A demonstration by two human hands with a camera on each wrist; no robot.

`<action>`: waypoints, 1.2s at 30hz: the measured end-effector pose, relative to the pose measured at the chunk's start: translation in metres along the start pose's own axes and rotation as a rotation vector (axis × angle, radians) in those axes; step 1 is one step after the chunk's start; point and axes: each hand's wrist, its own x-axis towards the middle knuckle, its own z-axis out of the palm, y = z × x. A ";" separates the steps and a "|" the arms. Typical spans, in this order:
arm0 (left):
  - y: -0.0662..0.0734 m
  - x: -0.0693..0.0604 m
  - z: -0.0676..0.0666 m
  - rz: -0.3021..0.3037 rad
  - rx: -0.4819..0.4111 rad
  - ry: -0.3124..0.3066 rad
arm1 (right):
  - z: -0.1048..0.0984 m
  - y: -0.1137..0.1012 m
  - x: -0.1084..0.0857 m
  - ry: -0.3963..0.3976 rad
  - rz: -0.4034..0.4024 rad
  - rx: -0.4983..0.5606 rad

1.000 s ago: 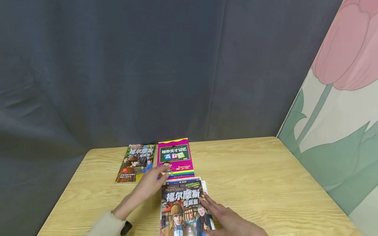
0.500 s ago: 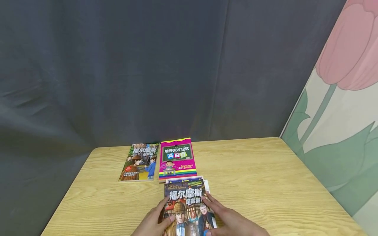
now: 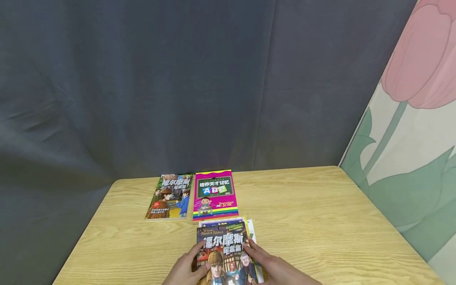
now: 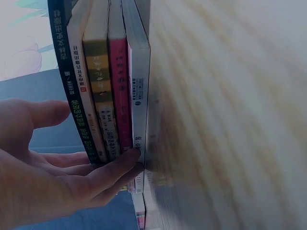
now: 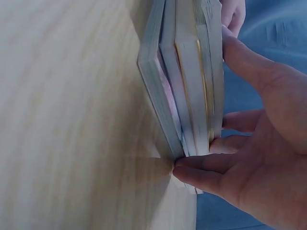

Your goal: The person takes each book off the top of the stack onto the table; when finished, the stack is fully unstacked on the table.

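Observation:
In the head view, a stack of books [image 3: 228,245] lies at the near middle of the table, its top cover showing a figure in a deerstalker hat. My left hand [image 3: 187,267] holds the left side, thumb on the cover. Opposite, my right hand [image 3: 276,265] holds the right edge. The left wrist view shows several spines [image 4: 122,91], with the left hand's fingers [image 4: 112,170] lying across them. Uneven page edges [image 5: 192,81] face the right hand in the right wrist view, its fingers [image 5: 206,165] reaching the lowest book.
Beyond the stack lie a pink ABC book [image 3: 214,198] and, to its left, another comic-style book [image 3: 170,196]. The wooden table [image 3: 320,221] ends at a dark curtain [image 3: 213,87]. A tulip-patterned wall [image 3: 409,158] borders the right.
My left hand has drawn back from the pink book to the stack's left side. The right hand stays at the right edge. Since half a second ago, more of the lower books shows past the cover.

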 end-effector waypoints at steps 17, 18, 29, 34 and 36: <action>-0.001 0.001 0.001 -0.026 0.084 -0.066 | 0.006 0.002 -0.005 0.080 0.010 -0.195; -0.001 0.001 0.001 -0.030 0.100 -0.060 | 0.005 0.002 -0.003 0.080 0.027 -0.174; 0.002 0.006 0.004 -0.023 0.157 -0.005 | -0.007 0.004 0.006 0.073 0.061 -0.079; 0.002 0.006 0.004 -0.044 0.157 0.011 | -0.014 0.007 0.009 0.058 0.032 0.015; 0.002 0.006 0.003 -0.050 0.158 0.013 | -0.015 0.008 0.010 0.049 0.010 0.027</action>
